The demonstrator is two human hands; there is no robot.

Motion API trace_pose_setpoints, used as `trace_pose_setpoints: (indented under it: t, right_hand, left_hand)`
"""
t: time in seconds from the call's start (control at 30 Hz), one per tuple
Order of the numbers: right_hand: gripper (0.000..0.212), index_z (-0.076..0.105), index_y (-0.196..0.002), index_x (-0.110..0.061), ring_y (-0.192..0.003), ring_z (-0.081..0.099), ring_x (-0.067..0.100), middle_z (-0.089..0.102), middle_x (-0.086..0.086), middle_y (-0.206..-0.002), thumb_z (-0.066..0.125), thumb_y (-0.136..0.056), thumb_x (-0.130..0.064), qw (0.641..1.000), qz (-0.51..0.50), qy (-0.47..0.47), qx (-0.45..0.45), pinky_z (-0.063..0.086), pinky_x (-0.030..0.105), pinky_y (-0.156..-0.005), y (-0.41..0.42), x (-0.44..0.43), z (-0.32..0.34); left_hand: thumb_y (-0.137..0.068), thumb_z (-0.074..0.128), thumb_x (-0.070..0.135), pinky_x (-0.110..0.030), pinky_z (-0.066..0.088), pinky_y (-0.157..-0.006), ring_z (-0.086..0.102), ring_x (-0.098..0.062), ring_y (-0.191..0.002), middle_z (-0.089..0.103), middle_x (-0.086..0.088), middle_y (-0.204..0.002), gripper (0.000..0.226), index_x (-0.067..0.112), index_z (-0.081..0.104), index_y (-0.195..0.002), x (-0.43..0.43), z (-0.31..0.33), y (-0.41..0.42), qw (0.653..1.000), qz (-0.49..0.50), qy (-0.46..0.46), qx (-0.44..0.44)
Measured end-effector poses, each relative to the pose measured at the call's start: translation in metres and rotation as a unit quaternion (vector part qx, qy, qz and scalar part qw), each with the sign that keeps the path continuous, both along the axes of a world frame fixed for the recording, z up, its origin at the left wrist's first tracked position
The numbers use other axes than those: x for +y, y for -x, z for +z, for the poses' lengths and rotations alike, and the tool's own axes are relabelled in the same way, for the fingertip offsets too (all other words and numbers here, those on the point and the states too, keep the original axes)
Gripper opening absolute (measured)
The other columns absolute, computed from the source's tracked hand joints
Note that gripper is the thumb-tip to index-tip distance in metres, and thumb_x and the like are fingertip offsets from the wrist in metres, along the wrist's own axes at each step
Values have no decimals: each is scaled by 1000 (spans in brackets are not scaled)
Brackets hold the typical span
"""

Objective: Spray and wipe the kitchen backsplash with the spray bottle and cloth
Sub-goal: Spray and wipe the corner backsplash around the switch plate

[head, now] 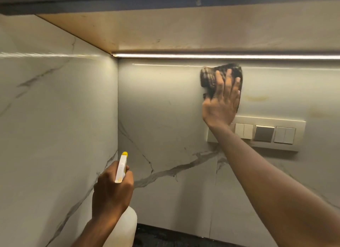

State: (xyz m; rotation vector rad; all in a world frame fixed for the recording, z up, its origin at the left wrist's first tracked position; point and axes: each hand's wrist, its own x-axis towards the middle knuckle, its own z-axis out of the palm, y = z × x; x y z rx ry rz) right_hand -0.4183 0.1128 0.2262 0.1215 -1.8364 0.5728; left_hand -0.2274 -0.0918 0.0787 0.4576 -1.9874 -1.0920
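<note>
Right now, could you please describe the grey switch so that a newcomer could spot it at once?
Look at the marble backsplash under the light strip. Just below the right hand with the cloth is a cream switch plate. The grey switch is its only dark square, set between pale rockers.

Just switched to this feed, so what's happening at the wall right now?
A person is cleaning the marble-look backsplash. The right hand presses a dark cloth flat against the wall, just under the LED strip and above the switch panel. The left hand grips a white spray bottle with a yellow nozzle, aimed toward the corner.
</note>
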Motion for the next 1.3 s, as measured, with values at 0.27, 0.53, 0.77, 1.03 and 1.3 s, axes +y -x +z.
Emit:
trace_pose_setpoints:
  t: [0.27, 0.53, 0.77, 1.03, 1.3]
  right_hand:
    - [62, 21, -159, -27, -156, -2, 34, 7, 7, -169, 44, -101, -30, 998, 13, -42, 38, -7, 43, -123, 6, -71, 2]
    - [52, 46, -149, -29, -153, 22, 34, 33, 1, -163, 49, -99, -38, 955, 50, -273, 108, 8, 41, -123, 17, -133, 6]
    - [55, 54, -141, -35, -148, 34, 30, 45, -2, -156, 64, -88, -30, 796, 84, -591, 98, 3, 44, -126, 23, -95, -192]
    - [52, 48, -148, -36, -151, 27, 26, 42, -4, -158, 52, -96, -32, 878, 25, -466, 104, 14, 38, -123, 20, -32, -153]
    - [57, 50, -145, -38, -150, 28, 24, 41, -7, -158, 54, -89, -34, 742, 14, -671, -13, -5, 42, -127, 6, 22, -300]
  left_hand:
    - [-95, 59, 16, -31, 47, -60, 55, -19, -61, 56, -1, -65, 22, 20, 53, -74, -38, 6, 2, 999, 24, 19, 16]
    - [-94, 59, 16, -28, 42, -56, 55, -18, -61, 55, 0, -65, 21, 20, 53, -74, -47, 7, 8, 999, 24, 24, 25]
    - [-91, 54, 27, -34, 47, -60, 55, -21, -62, 57, -1, -65, 19, 19, 53, -73, -42, -10, 13, 999, 24, 25, 22]
    - [-94, 58, 16, -36, 44, -65, 53, -27, -63, 57, -2, -68, 15, 19, 56, -79, -33, -25, 18, 999, 18, 35, 1]
    - [-93, 59, 14, -31, 43, -57, 62, -31, -59, 61, -10, -67, 16, 15, 59, -77, -13, -50, 21, 1000, 10, 14, -4]
